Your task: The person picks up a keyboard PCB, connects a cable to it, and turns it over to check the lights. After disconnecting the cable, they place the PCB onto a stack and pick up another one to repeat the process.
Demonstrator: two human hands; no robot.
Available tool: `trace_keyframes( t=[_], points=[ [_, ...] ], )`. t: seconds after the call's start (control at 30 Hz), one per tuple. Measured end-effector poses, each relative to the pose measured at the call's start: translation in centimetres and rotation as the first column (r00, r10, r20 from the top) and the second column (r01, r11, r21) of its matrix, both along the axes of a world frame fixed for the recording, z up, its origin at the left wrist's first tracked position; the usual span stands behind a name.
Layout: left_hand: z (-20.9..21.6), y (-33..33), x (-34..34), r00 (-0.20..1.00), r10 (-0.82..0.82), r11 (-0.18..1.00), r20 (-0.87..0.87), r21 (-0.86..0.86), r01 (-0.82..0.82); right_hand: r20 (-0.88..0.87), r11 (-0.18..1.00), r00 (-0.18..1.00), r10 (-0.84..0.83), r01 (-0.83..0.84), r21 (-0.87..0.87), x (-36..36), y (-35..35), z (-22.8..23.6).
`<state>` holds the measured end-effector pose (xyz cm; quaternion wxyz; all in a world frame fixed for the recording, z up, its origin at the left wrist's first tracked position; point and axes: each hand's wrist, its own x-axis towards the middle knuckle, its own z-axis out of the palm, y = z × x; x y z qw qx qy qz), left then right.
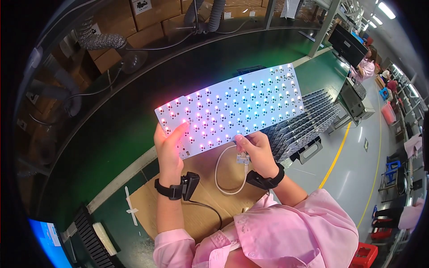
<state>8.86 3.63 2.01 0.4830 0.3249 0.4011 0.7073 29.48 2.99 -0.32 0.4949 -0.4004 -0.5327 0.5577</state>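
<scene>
I hold up a white keyboard circuit board (229,105) above the workbench, tilted upward to the right. Its many small lights glow pink at the left and shade into blue and white toward the right. My left hand (169,145) grips the board's lower left corner, thumb on the lit face. At the lower edge, right of the middle, my right hand (257,154) pinches the board with the thumb in front. A white cable (217,172) hangs in a loop beside my right hand, with a pale connector (242,159) near the palm. Fingers behind the board are hidden.
Several boards stand in a black rack (306,154) at the right. Brown cardboard (201,172) lies on the green bench below. A dark conveyor belt (107,152) curves along the far side. Monitors (351,44) stand upper right and lower left; a co-worker (366,67) sits farther off.
</scene>
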Motion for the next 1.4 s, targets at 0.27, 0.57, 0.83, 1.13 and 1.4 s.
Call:
trace_keyframes(
  t=[0.27,0.57,0.83,1.13,1.4],
  points=[
    [-0.2,0.1,-0.2,1.000,-0.009,1.000,0.006,0.009,0.009,0.018,1.000,1.000,0.020,-0.020,-0.001,0.1,0.0,-0.1],
    [-0.1,0.1,-0.4,0.998,-0.017,1.000,0.060,-0.025,0.018,-0.039,0.998,0.997,0.063,-0.062,0.027,0.2,-0.4,0.3],
    [-0.8,0.3,-0.7,0.994,-0.034,0.998,0.099,-0.046,0.039,0.173,0.999,0.984,0.029,-0.036,0.038,0.7,0.0,-0.5],
    [-2.4,1.1,-1.3,0.930,-0.033,0.994,0.365,-0.083,0.068,0.126,0.995,0.991,-0.050,0.038,0.096,0.1,0.4,-1.5],
    [-4.8,2.6,-2.8,0.907,0.082,0.996,0.413,-0.060,-0.062,-0.040,0.999,0.998,-0.047,0.048,0.020,0.1,0.7,0.3]
  ],
)
